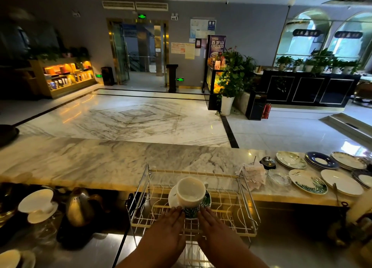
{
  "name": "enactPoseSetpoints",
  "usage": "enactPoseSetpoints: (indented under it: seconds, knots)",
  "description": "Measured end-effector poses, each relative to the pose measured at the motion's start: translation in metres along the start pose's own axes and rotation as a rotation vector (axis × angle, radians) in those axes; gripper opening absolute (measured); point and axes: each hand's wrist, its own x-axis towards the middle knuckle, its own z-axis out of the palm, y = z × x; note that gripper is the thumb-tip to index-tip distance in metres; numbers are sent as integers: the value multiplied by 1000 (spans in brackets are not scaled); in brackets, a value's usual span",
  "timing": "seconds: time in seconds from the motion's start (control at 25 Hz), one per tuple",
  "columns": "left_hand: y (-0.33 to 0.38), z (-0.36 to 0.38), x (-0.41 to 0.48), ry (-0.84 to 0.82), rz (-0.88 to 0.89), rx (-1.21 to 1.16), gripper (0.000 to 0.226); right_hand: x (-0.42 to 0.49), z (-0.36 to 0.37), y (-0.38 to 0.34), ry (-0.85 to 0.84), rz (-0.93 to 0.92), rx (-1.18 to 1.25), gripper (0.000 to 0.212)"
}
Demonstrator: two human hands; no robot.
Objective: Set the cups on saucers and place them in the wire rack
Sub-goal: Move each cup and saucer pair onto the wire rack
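**Marble bar counter in a hotel lobby: cup and saucer held in a wire rack**

Marble counter (100,161) runs across the view, with a polished lobby floor, potted plants and lift doors beyond it. Just below the counter's near edge sits a wire rack (248,199). Inside it, near the middle, a white cup (191,191) stands on a leaf-patterned saucer (207,201).

Both hands reach in from below. The left hand (171,222) and right hand (214,222) lie palm down, fingers straight and close together, with their tips on the saucer's near rim. The thumbs are hidden, so I cannot tell whether they hook under it.

More saucers (308,182) lie on the counter to the right. Another cup and saucer (38,204) wait at far left, beside a metal kettle (79,207).

Risks, as a judgement:
- The cup only rests on the saucer, so a push on the near rim could tilt the saucer and slide the cup off.
- The rack floor is wavy wire, so the saucer may sit unevenly and rock when released.
- Whether it is fully seated is unclear.
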Motion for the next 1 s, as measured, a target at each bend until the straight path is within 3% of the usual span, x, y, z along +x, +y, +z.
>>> enactPoseSetpoints:
  seconds: [0.24,0.6,0.76,0.88,1.0]
  knots:
    - [-30,3,11,-168,-126,-103,73,29,-4,-17,-13,-32,14,76]
    - [-71,11,31,-198,-182,-54,96,81,-3,-32,-7,-37,30,82]
    - [-80,15,41,-211,-186,-13,88,93,-7,-32,-27,-42,13,100]
    - [-85,16,46,-226,-186,-1,82,99,-6,-31,-27,-22,6,81]
    - [-88,14,48,-233,-174,16,80,102,-5,-31,2,-31,1,76]
